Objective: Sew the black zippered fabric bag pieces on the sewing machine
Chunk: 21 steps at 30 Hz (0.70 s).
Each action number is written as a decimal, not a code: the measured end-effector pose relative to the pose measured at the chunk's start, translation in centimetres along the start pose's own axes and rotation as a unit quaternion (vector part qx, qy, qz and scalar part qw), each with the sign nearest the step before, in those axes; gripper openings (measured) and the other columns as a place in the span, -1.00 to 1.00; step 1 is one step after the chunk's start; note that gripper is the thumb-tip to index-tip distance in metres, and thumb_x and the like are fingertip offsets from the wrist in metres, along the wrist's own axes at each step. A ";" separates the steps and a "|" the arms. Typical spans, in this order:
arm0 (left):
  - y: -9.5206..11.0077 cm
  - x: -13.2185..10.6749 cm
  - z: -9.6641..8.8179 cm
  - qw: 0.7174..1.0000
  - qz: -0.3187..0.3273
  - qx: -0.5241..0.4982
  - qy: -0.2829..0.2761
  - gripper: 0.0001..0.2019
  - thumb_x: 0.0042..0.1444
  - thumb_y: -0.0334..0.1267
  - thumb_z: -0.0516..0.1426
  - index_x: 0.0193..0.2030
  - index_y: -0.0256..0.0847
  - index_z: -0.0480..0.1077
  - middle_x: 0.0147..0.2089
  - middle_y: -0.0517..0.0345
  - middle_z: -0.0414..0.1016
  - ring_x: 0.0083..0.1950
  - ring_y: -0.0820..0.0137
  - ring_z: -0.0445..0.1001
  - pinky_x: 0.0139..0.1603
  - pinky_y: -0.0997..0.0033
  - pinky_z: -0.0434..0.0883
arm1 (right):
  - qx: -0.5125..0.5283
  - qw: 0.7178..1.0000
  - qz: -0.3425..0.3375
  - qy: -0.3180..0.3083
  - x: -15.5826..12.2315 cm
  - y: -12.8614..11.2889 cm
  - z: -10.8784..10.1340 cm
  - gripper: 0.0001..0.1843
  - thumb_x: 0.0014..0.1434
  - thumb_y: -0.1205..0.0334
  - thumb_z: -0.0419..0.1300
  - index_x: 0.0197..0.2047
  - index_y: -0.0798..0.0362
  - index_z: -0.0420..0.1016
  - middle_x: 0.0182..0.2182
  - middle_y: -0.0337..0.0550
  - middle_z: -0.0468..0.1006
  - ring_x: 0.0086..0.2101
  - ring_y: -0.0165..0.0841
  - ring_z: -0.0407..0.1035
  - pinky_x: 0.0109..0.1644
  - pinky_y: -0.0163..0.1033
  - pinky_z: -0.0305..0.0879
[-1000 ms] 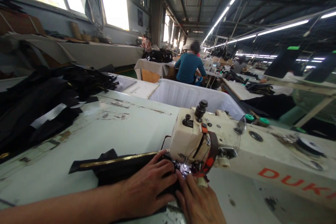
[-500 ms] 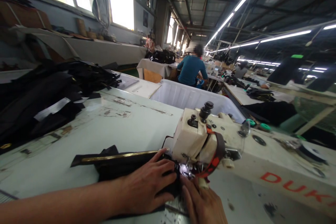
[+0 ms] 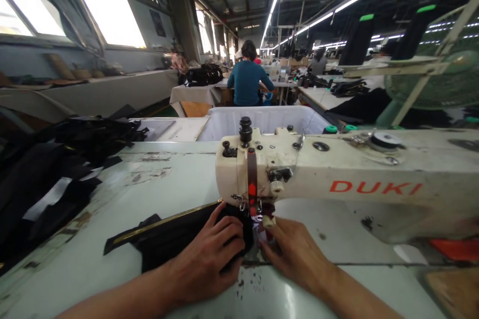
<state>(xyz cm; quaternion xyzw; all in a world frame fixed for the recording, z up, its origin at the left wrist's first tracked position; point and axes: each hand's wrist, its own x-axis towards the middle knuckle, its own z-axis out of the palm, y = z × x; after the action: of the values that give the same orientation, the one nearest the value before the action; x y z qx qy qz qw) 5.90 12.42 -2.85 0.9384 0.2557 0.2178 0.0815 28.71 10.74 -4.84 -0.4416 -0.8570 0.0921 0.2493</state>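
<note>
On the pale table lies a black fabric piece [image 3: 175,237] with a gold-toothed zipper [image 3: 164,223] along its far edge. My left hand [image 3: 211,249] rests on this fabric, fingers spread and lying over it just left of the needle area. A cream sewing machine [image 3: 307,159] marked DUKI stands over the fabric's right end, a small light glowing by its presser foot [image 3: 257,218]. Close to the foot on the right is my right hand [image 3: 299,249], thumb and fingers drawn together. Its fingertips are partly hidden behind a machine part, so what they pinch is unclear.
Dark fabric pieces [image 3: 67,159] are heaped at the table's left. A translucent plastic bin [image 3: 262,115] stands behind the machine. Farther back, a person in a teal top [image 3: 247,82] sits at another table. Thread cones [image 3: 357,42] and a green fan [image 3: 430,82] are at right.
My view has levelled and turned right, showing more of the machine and my right forearm. Both hands stay beside the presser foot, the left still on the fabric.
</note>
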 end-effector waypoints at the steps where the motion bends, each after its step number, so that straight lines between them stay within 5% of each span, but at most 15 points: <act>1: 0.0 0.0 0.2 1.000 0.003 0.000 0.009 -0.86 0.16 -0.43 0.08 -0.18 -0.22 0.42 -0.17 0.07 0.47 0.04 0.28 0.40 0.39 -0.05 0.03 | -0.016 1.000 -0.014 -0.004 0.0 0.0 0.0 -0.85 0.27 0.31 0.11 -0.08 -0.01 0.34 -0.30 -0.23 0.52 -0.34 -0.34 0.41 -0.28 -0.27 0.29; 9: 0.1 -0.1 0.8 0.996 0.020 -0.001 0.092 -0.94 0.15 -0.37 0.17 -0.22 -0.26 0.43 -0.25 0.08 0.47 -0.03 0.28 0.43 0.30 0.03 0.21 | -0.145 0.975 -0.166 -0.008 -0.1 -0.9 0.6 -0.78 0.21 0.43 0.20 -0.06 0.11 0.38 -0.45 -0.32 0.48 -0.47 -0.34 0.37 -0.41 -0.20 0.22; 12: 0.2 0.0 1.0 0.995 0.010 0.015 0.100 -0.82 0.10 -0.29 0.24 -0.18 -0.29 0.41 -0.21 0.04 0.47 -0.02 0.24 0.42 0.28 0.03 0.24 | -0.159 0.969 -0.185 0.043 -0.2 -1.3 0.9 -0.81 0.25 0.50 0.08 -0.08 0.21 0.39 -0.47 -0.26 0.47 -0.48 -0.33 0.38 -0.37 -0.19 0.26; 16: 0.2 0.2 1.2 0.991 0.002 0.042 0.131 -0.95 0.15 -0.44 0.14 -0.24 -0.29 0.41 -0.27 0.06 0.48 -0.11 0.29 0.44 0.23 0.04 0.29 | -0.165 0.960 -0.206 0.098 0.0 -1.6 0.8 -0.67 0.33 0.55 -0.18 -0.02 0.35 0.36 -0.50 -0.20 0.48 -0.52 -0.36 0.37 -0.41 -0.20 0.22; 21: 0.2 0.4 0.7 0.983 0.042 0.050 0.170 -0.87 0.23 -0.49 0.08 -0.27 -0.28 0.43 -0.38 0.15 0.49 -0.22 0.37 0.47 0.14 0.16 0.38 | -0.152 0.964 -0.191 0.108 0.0 -1.3 0.2 -0.68 0.41 0.43 -0.18 -0.13 0.22 0.40 -0.53 -0.26 0.44 -0.57 -0.39 0.32 -0.49 -0.21 0.09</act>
<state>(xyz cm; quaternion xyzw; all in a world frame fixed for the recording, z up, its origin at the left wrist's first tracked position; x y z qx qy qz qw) 6.63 12.42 -3.22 0.9005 0.2365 0.3644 -0.0191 27.64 9.99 -4.50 -0.3092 -0.8974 -0.1366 0.2835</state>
